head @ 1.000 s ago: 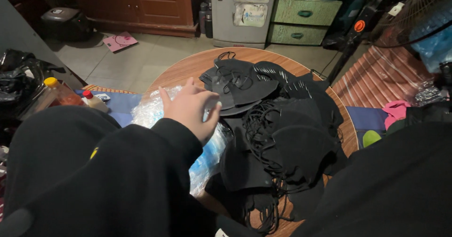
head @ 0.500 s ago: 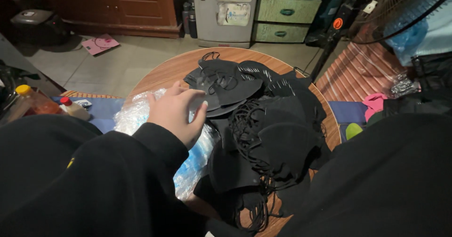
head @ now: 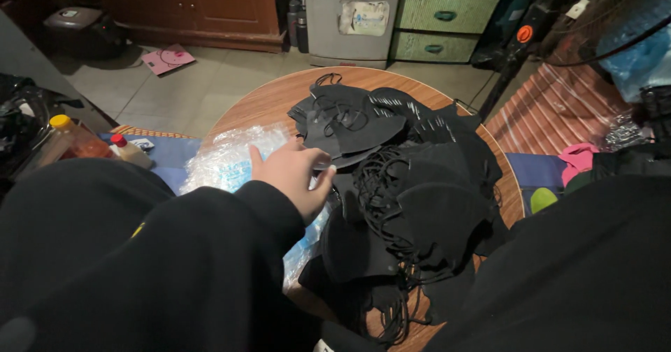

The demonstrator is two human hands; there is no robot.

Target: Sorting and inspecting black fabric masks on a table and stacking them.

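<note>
Single head view, looking steeply down, close over round table (head: pixel 279 97).

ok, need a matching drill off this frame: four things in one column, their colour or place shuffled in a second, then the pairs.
Things:
1. pile of face masks
2. plastic bag
3. round table
4. left hand

Colour or place:
A. brown wood, bare at the far edge
B. black, heaped with tangled ear loops
C. clear and crinkled, on the left part of the table
D. between the bag and the pile, fingertips touching a mask

Pairs: 1-B, 2-C, 3-A, 4-D
</note>
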